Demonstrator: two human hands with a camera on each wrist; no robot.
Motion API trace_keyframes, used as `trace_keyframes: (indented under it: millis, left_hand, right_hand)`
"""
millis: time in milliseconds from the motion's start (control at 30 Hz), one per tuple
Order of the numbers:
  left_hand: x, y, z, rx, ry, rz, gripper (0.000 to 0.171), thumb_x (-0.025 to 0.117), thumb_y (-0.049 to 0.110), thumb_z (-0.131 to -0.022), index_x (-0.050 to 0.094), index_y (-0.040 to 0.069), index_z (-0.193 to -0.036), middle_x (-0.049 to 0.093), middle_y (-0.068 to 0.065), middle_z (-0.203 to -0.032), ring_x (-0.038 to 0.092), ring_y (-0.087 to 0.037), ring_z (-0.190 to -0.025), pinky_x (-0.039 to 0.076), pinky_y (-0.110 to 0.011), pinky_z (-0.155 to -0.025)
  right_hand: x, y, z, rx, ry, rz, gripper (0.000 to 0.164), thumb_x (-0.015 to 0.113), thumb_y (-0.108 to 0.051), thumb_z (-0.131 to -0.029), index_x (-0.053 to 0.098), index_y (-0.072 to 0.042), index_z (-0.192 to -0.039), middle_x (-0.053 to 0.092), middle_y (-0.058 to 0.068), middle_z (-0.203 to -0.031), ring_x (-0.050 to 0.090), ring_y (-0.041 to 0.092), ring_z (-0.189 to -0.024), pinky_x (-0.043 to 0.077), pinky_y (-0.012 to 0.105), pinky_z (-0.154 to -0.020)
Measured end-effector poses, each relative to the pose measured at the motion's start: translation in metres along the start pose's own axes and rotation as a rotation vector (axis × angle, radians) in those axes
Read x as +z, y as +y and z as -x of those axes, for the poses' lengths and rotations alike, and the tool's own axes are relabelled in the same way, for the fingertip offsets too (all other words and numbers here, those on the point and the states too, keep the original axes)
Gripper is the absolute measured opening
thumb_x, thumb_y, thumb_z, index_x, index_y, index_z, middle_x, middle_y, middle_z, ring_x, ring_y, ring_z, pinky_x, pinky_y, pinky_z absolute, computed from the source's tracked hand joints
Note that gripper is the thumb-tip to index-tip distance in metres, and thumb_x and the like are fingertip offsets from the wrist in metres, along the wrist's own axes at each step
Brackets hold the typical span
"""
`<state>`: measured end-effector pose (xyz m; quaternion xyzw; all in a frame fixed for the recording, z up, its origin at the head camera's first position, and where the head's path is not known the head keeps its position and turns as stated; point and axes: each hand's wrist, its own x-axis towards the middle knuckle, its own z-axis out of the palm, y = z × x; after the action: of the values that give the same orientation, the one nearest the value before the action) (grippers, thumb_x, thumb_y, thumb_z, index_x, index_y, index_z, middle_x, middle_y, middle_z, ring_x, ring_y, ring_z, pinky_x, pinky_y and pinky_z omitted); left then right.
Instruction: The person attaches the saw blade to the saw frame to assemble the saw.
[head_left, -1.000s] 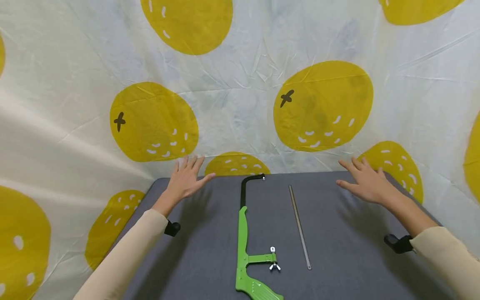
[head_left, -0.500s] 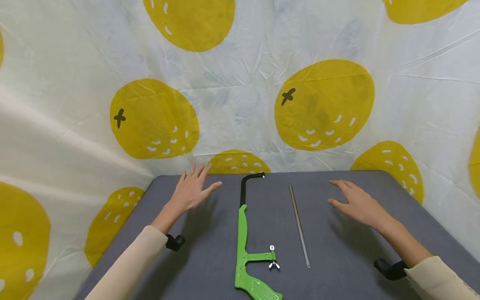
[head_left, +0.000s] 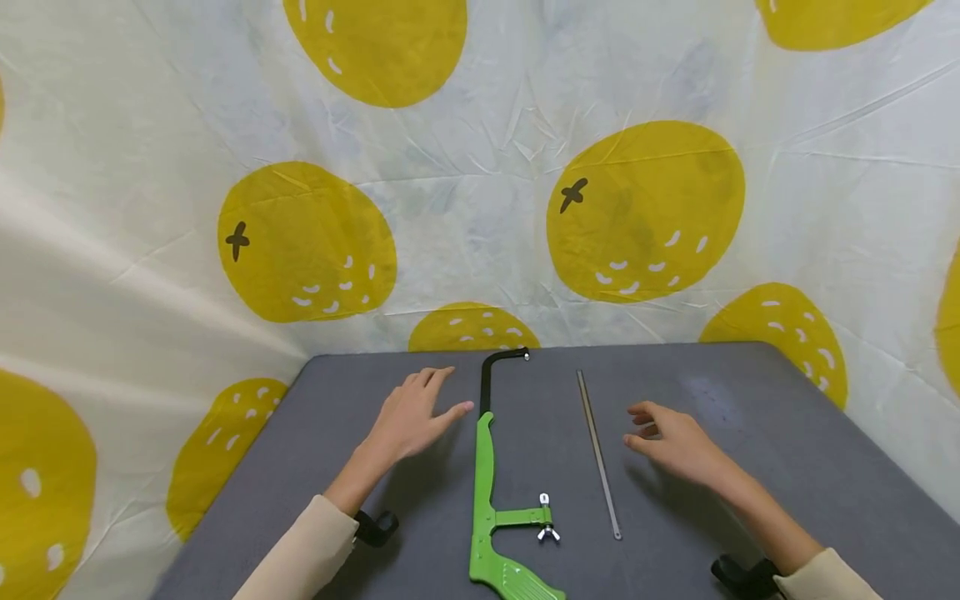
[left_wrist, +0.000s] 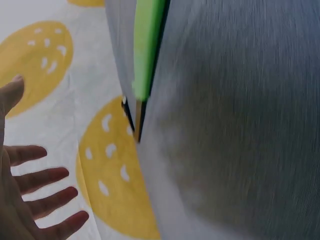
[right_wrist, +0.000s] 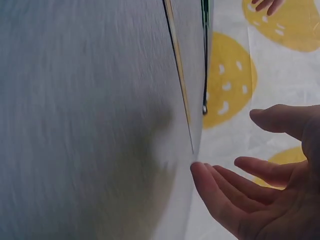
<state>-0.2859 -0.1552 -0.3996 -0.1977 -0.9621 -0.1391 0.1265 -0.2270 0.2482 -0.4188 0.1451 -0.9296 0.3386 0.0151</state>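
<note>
A hacksaw frame (head_left: 485,467) with a green handle and a black bent front bar lies lengthwise on the grey table, a wing nut on its short cross arm. To its right lies a thin, straight hacksaw blade (head_left: 597,450), separate from the frame. My left hand (head_left: 411,417) hovers just left of the frame, fingers spread and thumb toward the black bar; it holds nothing. Over the table right of the blade is my right hand (head_left: 678,443), fingers loosely bent and nothing in them. In the right wrist view the blade (right_wrist: 179,75) runs past above the fingertips.
The grey table (head_left: 675,550) reaches back to a pale cloth (head_left: 480,233) printed with yellow fruit, which hangs behind and at the left. Black wrist mounts (head_left: 375,528) sit under both forearms.
Both hands have come lower and inward, the left toward the frame and the right toward the blade. The right fingers have gone from spread to loosely bent. Frame and blade lie unmoved.
</note>
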Motion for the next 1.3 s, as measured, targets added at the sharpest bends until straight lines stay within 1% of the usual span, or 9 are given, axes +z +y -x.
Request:
trace_keyframes:
  millis: [200,367,533,700,833,900,967,1167,1300]
  left_hand:
    - [0.012,0.020,0.006,0.027,-0.049,0.064,0.078,0.061,0.068,-0.094,0.048,0.020,-0.153,0.057,-0.008,-0.149,0.059,-0.033,-0.132,0.051,-0.057,-0.101]
    - [0.023,0.032,0.008,0.063,-0.082,0.122,0.074,0.065,0.065,-0.093,0.051,0.019,-0.150,0.061,-0.006,-0.142,0.063,-0.026,-0.124,0.054,-0.051,-0.095]
    - [0.033,0.043,0.010,0.125,-0.151,0.208,0.066,0.069,0.061,-0.091,0.059,0.017,-0.140,0.068,-0.001,-0.128,0.067,-0.019,-0.114,0.055,-0.043,-0.090]
    - [0.039,0.054,0.011,0.184,-0.256,0.285,0.056,0.074,0.059,-0.089,0.070,0.018,-0.126,0.072,0.003,-0.115,0.069,-0.012,-0.103,0.055,-0.032,-0.086]
    - [0.042,0.059,0.013,0.191,-0.332,0.279,0.047,0.078,0.059,-0.085,0.074,0.023,-0.114,0.072,0.011,-0.106,0.066,-0.003,-0.095,0.053,-0.027,-0.084]
    - [0.044,0.061,0.013,0.200,-0.373,0.266,0.043,0.079,0.060,-0.084,0.075,0.026,-0.110,0.071,0.014,-0.103,0.065,0.000,-0.092,0.053,-0.026,-0.083]
    - [0.045,0.062,0.013,0.211,-0.421,0.253,0.041,0.079,0.061,-0.083,0.075,0.029,-0.107,0.071,0.017,-0.099,0.064,0.004,-0.090,0.053,-0.025,-0.082]
    - [0.047,0.069,0.015,0.250,-0.526,0.229,0.038,0.082,0.062,-0.079,0.074,0.032,-0.101,0.069,0.021,-0.091,0.061,0.008,-0.082,0.052,-0.020,-0.075]
    - [0.041,0.075,0.015,0.278,-0.614,0.218,0.034,0.086,0.054,-0.078,0.074,0.029,-0.099,0.066,0.019,-0.083,0.060,0.006,-0.073,0.051,-0.019,-0.067]
  right_hand:
    - [0.018,-0.007,-0.005,0.083,-0.082,-0.218,0.055,0.071,-0.015,-0.096,0.051,0.011,-0.140,0.065,0.030,-0.124,0.070,0.037,-0.107,0.062,0.032,-0.071]
    - [0.028,-0.010,-0.010,0.097,-0.067,-0.253,0.055,0.073,-0.012,-0.094,0.052,0.012,-0.138,0.066,0.030,-0.123,0.070,0.037,-0.106,0.062,0.030,-0.070]
    - [0.032,-0.012,-0.015,0.115,-0.035,-0.211,0.057,0.079,-0.012,-0.089,0.056,0.014,-0.134,0.069,0.026,-0.117,0.071,0.031,-0.099,0.061,0.030,-0.068]
    - [0.038,-0.016,-0.020,0.131,-0.020,-0.096,0.062,0.087,-0.011,-0.079,0.060,0.013,-0.129,0.072,0.019,-0.111,0.070,0.026,-0.094,0.060,0.035,-0.072]
    - [0.044,-0.024,-0.024,0.129,-0.033,0.020,0.068,0.093,-0.008,-0.071,0.061,0.012,-0.128,0.070,0.017,-0.110,0.067,0.026,-0.095,0.057,0.042,-0.079]
    - [0.047,-0.028,-0.024,0.116,-0.024,0.074,0.067,0.093,-0.006,-0.068,0.063,0.012,-0.125,0.068,0.017,-0.109,0.065,0.028,-0.096,0.056,0.046,-0.081]
    - [0.049,-0.032,-0.024,0.111,-0.006,0.125,0.064,0.091,-0.002,-0.066,0.064,0.011,-0.123,0.067,0.017,-0.108,0.064,0.031,-0.099,0.055,0.049,-0.084]
    - [0.050,-0.038,-0.024,0.143,-0.006,0.195,0.058,0.067,0.009,-0.065,0.065,0.010,-0.123,0.067,0.022,-0.112,0.062,0.042,-0.108,0.050,0.060,-0.087]
    - [0.047,-0.037,-0.025,0.153,-0.023,0.208,0.048,0.065,0.007,-0.066,0.067,0.007,-0.114,0.067,0.020,-0.105,0.063,0.040,-0.102,0.050,0.061,-0.084]
